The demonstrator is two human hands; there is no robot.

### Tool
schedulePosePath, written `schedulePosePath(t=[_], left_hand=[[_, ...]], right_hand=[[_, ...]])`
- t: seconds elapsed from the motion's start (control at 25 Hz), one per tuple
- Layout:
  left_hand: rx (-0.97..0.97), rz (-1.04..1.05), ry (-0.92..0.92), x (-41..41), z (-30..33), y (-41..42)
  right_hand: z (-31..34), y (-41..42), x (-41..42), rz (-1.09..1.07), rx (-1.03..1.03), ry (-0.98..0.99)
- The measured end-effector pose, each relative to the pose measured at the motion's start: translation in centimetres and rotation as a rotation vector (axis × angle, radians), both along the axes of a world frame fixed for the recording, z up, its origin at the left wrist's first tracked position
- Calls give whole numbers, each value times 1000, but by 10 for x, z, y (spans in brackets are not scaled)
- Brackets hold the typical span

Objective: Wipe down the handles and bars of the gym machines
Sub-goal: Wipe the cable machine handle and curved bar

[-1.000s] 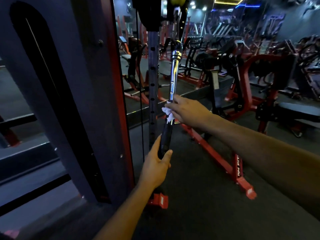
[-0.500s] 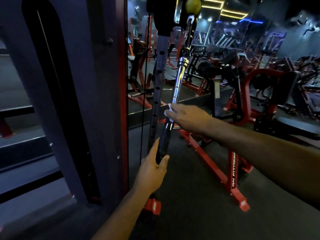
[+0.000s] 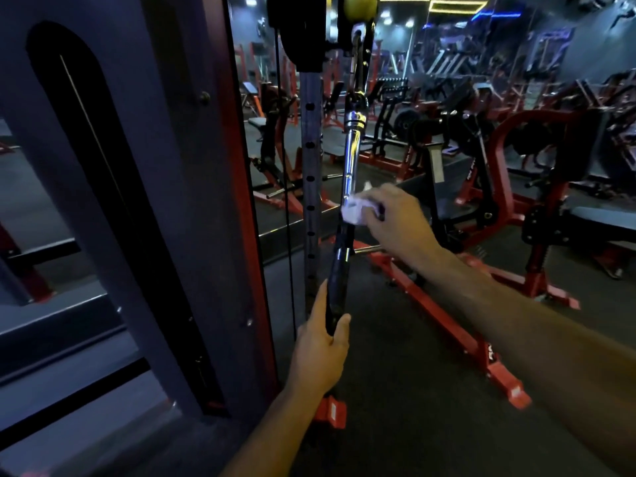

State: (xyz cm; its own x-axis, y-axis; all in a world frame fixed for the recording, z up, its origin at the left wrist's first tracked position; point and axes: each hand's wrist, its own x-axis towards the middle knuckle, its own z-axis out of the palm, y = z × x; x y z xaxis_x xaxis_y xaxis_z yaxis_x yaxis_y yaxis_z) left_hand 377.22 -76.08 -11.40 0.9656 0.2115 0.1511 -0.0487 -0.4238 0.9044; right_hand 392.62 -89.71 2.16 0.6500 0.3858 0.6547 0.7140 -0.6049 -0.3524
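A cable-machine bar [image 3: 351, 160] hangs almost upright from a clip under a yellow ball [image 3: 360, 4]. Its upper part is chrome and its lower part is a black grip [image 3: 339, 266]. My left hand [image 3: 321, 346] grips the bottom end of the black grip. My right hand [image 3: 395, 222] holds a small white cloth [image 3: 354, 210] against the bar where chrome meets black. The fingers of the right hand are partly hidden behind the cloth.
The dark panel of the cable machine [image 3: 137, 201] with a red edge fills the left. A perforated upright [image 3: 310, 166] and a thin cable [image 3: 287, 201] stand just behind the bar. Red-framed machines [image 3: 516, 187] crowd the right and back. A red floor rail [image 3: 447, 325] runs under my right arm.
My right hand has come off its wrap around the bar and now holds the cloth at the bar's right side, slightly higher. The left hand keeps its grip on the bottom end.
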Motion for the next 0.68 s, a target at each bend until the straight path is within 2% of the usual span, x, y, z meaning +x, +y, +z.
schedulePosePath(t=[0.08,0.16,0.28,0.4,0.56,0.68], left_hand=[[-22,-20,-7,1,3,-5],[4,-51,2,5,4,-9],[105,-74,34,15,4,-11],[176,-110,71,22,4,-10],[211,-149,117,27,4,-10],[207,-174,136,31,6,-21]], right_hand=[[-14,11,-3,-90,475,361],[-35,32,-11,0,728,657],[-46,50,-8,156,1010,831],[-51,56,6,220,1005,804],[-62,57,11,202,946,654],[-68,50,11,231,1032,732]])
